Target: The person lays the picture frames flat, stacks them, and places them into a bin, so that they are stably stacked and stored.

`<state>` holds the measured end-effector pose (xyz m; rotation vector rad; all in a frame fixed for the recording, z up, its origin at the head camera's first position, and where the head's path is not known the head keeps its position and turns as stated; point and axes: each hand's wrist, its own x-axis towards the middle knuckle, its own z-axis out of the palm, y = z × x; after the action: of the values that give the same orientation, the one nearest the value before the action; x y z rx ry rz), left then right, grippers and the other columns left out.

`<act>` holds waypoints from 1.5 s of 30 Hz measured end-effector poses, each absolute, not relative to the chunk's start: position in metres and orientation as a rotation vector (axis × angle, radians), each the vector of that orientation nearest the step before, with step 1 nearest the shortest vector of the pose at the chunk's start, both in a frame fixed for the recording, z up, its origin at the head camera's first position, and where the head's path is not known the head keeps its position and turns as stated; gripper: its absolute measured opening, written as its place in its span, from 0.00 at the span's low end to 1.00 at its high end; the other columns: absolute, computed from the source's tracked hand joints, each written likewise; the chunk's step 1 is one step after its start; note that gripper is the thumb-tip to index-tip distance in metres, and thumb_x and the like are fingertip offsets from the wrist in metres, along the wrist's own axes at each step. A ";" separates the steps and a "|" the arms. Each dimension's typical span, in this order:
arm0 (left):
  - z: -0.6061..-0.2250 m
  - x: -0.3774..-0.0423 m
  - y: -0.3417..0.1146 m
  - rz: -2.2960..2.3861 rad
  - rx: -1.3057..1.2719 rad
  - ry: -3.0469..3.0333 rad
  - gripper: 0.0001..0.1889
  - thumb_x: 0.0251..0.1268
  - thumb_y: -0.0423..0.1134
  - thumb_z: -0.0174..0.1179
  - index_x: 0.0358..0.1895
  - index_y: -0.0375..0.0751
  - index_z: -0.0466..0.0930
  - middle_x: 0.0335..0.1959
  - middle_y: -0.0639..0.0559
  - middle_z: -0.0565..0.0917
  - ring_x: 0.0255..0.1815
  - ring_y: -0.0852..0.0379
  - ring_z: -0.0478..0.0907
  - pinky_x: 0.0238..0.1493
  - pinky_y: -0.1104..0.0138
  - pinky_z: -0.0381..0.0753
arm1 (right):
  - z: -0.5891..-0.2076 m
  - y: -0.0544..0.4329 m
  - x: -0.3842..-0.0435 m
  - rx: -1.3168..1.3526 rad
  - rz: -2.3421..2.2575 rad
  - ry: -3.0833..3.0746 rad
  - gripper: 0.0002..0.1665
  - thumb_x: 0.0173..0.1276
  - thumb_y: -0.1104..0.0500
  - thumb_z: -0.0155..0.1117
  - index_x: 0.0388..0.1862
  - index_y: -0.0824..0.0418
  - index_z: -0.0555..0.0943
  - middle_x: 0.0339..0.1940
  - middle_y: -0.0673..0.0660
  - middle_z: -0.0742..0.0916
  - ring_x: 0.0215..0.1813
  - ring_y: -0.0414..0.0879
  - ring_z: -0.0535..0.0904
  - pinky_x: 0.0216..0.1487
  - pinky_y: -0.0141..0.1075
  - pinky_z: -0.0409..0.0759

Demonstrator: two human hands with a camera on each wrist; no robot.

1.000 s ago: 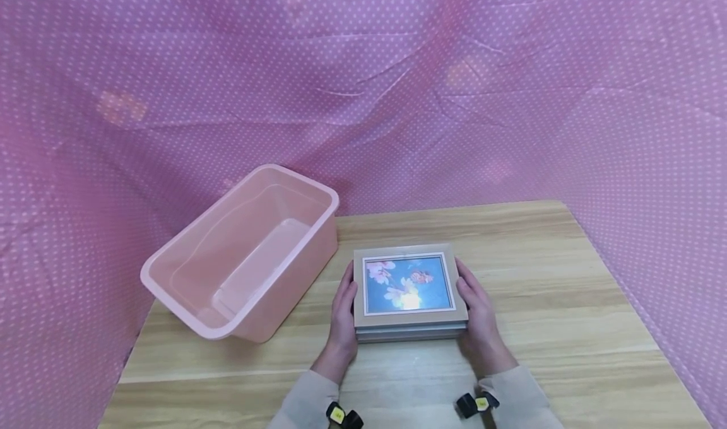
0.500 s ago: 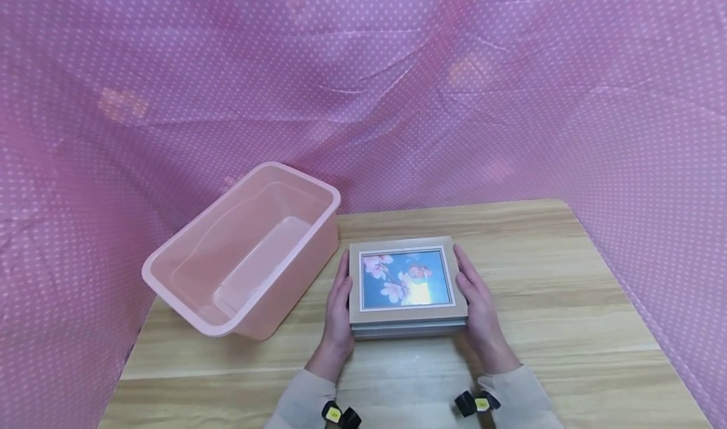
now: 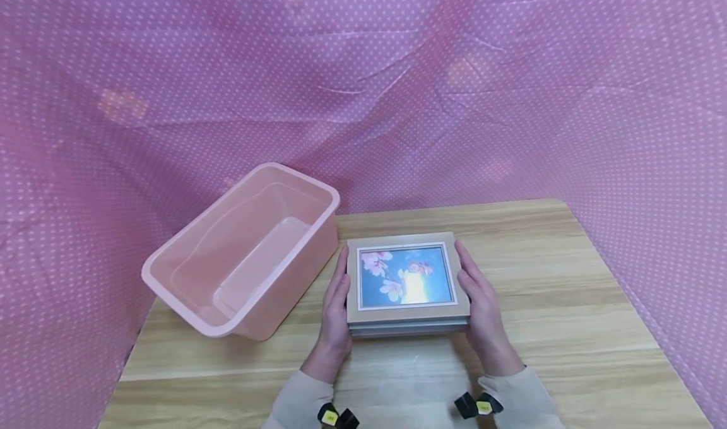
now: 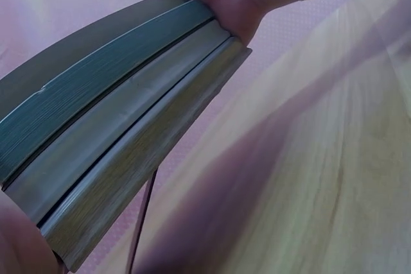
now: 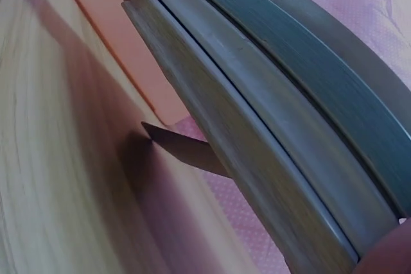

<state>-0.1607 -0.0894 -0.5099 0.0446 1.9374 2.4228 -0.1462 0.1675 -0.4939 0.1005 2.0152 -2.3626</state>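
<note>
Both hands hold a stack of several picture frames (image 3: 404, 317) between them, one at each short end. The left hand (image 3: 334, 318) grips the left end and the right hand (image 3: 484, 312) the right, thumbs along the sides. The top frame has a beige border round a blue picture with pink blossoms, with bright glare on it. A teal edge (image 4: 103, 72) shows among grey and brownish ones in the left wrist view. From the underside a dark stand leg (image 5: 187, 151) sticks out, its tip close to its shadow on the tabletop. The fingertips under the stack are hidden.
A pink plastic bin (image 3: 295, 271) with nothing in it stands on the left of the wooden table (image 3: 568, 328). Polka-dotted pink cloth (image 3: 363, 101) hangs behind the table and along both sides. Small black devices with yellow tags (image 3: 484, 407) sit on the wrists.
The stack of picture frames has shifted slightly away from the body and a touch to the left, both hands gripping it throughout. The bin stays where it was.
</note>
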 end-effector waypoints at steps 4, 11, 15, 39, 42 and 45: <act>-0.504 -0.160 -0.091 2.395 0.054 1.963 0.31 0.89 0.46 0.35 0.89 0.62 0.50 0.91 0.66 0.47 0.93 0.57 0.35 0.93 0.47 0.31 | -0.489 0.167 -0.143 0.101 -2.371 2.020 0.33 0.91 0.49 0.37 0.91 0.47 0.55 0.91 0.37 0.57 0.92 0.38 0.44 0.94 0.41 0.41; -0.497 -0.157 -0.094 2.384 0.056 2.019 0.36 0.80 0.41 0.49 0.88 0.62 0.55 0.92 0.61 0.47 0.93 0.54 0.39 0.92 0.46 0.35 | -0.478 0.164 -0.139 0.113 -2.391 2.022 0.32 0.90 0.49 0.43 0.89 0.47 0.60 0.91 0.40 0.59 0.93 0.41 0.44 0.94 0.49 0.38; -0.491 -0.156 -0.094 2.387 0.065 2.031 0.36 0.77 0.38 0.51 0.87 0.59 0.58 0.92 0.57 0.48 0.93 0.51 0.41 0.92 0.47 0.38 | -0.470 0.163 -0.136 0.098 -2.419 2.010 0.32 0.89 0.55 0.47 0.88 0.50 0.63 0.92 0.43 0.57 0.93 0.44 0.40 0.94 0.54 0.34; -0.449 -0.153 -0.092 2.388 0.066 2.075 0.35 0.74 0.34 0.48 0.84 0.57 0.62 0.91 0.54 0.52 0.91 0.53 0.46 0.92 0.47 0.43 | -0.426 0.165 -0.140 0.040 -2.511 1.965 0.28 0.79 0.70 0.49 0.76 0.65 0.71 0.90 0.56 0.62 0.92 0.49 0.42 0.91 0.56 0.43; -0.443 -0.154 -0.093 2.379 0.063 2.074 0.36 0.74 0.34 0.48 0.85 0.56 0.62 0.91 0.54 0.51 0.92 0.51 0.46 0.92 0.46 0.43 | -0.419 0.166 -0.142 0.051 -2.482 1.958 0.28 0.80 0.69 0.48 0.76 0.63 0.71 0.91 0.54 0.60 0.91 0.50 0.47 0.85 0.44 0.63; -0.439 -0.156 -0.093 2.395 0.092 2.045 0.36 0.73 0.33 0.47 0.85 0.52 0.61 0.91 0.52 0.51 0.91 0.50 0.47 0.91 0.46 0.45 | -0.413 0.167 -0.143 0.048 -2.473 1.940 0.28 0.81 0.69 0.46 0.77 0.62 0.71 0.92 0.54 0.58 0.88 0.53 0.52 0.72 0.31 0.78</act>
<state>-0.1557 -0.0934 -0.4386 0.0924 2.0450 2.3949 -0.1435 0.1674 -0.4131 0.0477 1.9400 -2.4730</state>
